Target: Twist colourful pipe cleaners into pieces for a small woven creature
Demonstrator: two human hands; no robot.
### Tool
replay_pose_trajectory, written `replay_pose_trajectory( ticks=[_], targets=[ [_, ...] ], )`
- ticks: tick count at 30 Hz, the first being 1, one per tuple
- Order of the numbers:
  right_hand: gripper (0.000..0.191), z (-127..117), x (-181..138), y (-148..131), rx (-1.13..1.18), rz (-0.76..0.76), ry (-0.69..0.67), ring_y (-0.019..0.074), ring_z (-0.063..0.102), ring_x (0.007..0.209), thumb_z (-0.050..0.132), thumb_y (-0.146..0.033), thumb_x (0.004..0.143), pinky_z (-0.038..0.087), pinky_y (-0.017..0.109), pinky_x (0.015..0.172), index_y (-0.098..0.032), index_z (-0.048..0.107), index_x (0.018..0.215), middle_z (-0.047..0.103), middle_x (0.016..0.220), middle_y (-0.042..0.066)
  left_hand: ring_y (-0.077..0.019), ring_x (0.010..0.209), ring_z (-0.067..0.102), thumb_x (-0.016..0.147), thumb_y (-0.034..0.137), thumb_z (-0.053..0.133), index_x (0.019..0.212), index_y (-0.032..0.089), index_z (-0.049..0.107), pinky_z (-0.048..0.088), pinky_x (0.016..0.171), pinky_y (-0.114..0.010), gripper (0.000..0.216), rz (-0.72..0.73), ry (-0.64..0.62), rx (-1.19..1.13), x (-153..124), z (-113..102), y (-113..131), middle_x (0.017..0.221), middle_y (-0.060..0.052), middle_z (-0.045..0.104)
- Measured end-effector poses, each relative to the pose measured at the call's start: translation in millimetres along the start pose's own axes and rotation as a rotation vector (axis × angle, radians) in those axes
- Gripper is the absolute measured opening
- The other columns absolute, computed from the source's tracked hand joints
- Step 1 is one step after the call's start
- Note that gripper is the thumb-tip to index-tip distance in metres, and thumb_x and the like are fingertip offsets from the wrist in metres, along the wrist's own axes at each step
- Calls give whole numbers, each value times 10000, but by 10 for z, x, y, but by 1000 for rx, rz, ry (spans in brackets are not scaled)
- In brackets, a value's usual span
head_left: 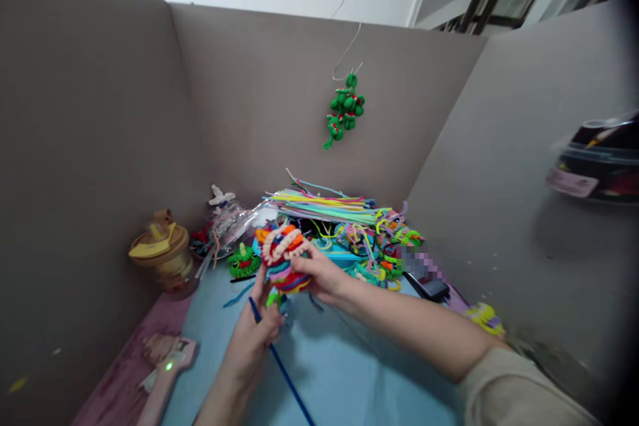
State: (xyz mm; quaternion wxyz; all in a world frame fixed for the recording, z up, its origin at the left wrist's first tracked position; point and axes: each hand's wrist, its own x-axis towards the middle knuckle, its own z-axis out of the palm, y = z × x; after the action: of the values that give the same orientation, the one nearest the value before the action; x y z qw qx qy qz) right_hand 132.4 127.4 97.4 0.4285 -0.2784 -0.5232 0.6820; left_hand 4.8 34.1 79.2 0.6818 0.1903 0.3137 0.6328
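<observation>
A rounded multicoloured pipe-cleaner craft [287, 265], with a cream twisted loop on top and orange, red, purple and blue bands below, is held up above the blue mat. My right hand [319, 269] grips its right side between thumb and fingers. My left hand [259, 326] is closed just below it, with a raised finger touching its lower left side. A dark blue pipe cleaner [287, 373] passes through the left hand and hangs toward the near edge. A small green and blue piece [274, 299] shows by the left thumb, partly hidden.
Behind lie loose pipe cleaners [329, 203], a green frog-like craft [243, 262] and tangled colourful pieces. A lidded tan cup [162, 253] and pink device [170, 369] stand left; a phone [426, 286] lies right. Green crafts [345, 110] hang on the grey partition.
</observation>
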Motion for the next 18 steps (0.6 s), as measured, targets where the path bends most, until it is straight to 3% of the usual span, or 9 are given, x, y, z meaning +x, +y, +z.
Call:
replay_pose_trajectory(
  ticks=[2,5,7,8,11,14,18],
  targets=[
    [670,-204,196,-110,-146,-131,135,238,573,976,693,-484,622,446,423,863,-221,379,1152,552,1069,73,32,391,282,604,153,752,1249,295,459,407,473,-176,723,26,38,24,14,-2,24,1121,-90,582],
    [884,-470,522,-174,-552,-338,404,240,413,1192,752,-371,568,326,396,1003,-233,247,1280,452,1237,98,44,387,251,629,193,735,1219,297,490,427,465,-195,647,70,60,66,21,26,77,1278,-124,479],
    [840,-576,684,-69,-766,-257,526,252,345,1243,688,-371,640,269,415,1035,-202,215,1313,399,1288,134,46,384,248,645,202,721,1200,280,510,398,421,-175,599,80,63,81,13,45,113,1285,-123,473],
    [839,-608,735,20,-844,-166,517,264,347,1240,678,-364,643,266,424,1034,-186,214,1320,390,1295,149,47,382,246,652,195,714,1193,269,517,368,392,-158,580,76,67,81,7,50,129,1268,-122,488],
    [948,-666,772,286,-945,46,292,261,418,1190,703,-330,609,330,410,993,-172,133,1350,413,1284,144,41,378,246,669,157,691,1177,234,528,265,323,-123,539,50,83,40,0,37,162,1196,-125,539],
    [863,-741,719,346,-995,45,242,256,433,1176,657,-358,665,343,394,982,-167,160,1344,421,1284,140,38,379,253,700,126,650,1168,236,527,250,303,-108,496,25,86,-21,22,-10,169,1182,-113,544],
    [707,-747,582,140,-1096,16,315,279,405,1186,629,-337,688,318,409,991,-140,301,1282,432,1259,158,28,367,263,801,147,530,1094,199,556,259,280,-97,298,3,92,-123,85,-95,178,1115,-95,566]
  ],
)
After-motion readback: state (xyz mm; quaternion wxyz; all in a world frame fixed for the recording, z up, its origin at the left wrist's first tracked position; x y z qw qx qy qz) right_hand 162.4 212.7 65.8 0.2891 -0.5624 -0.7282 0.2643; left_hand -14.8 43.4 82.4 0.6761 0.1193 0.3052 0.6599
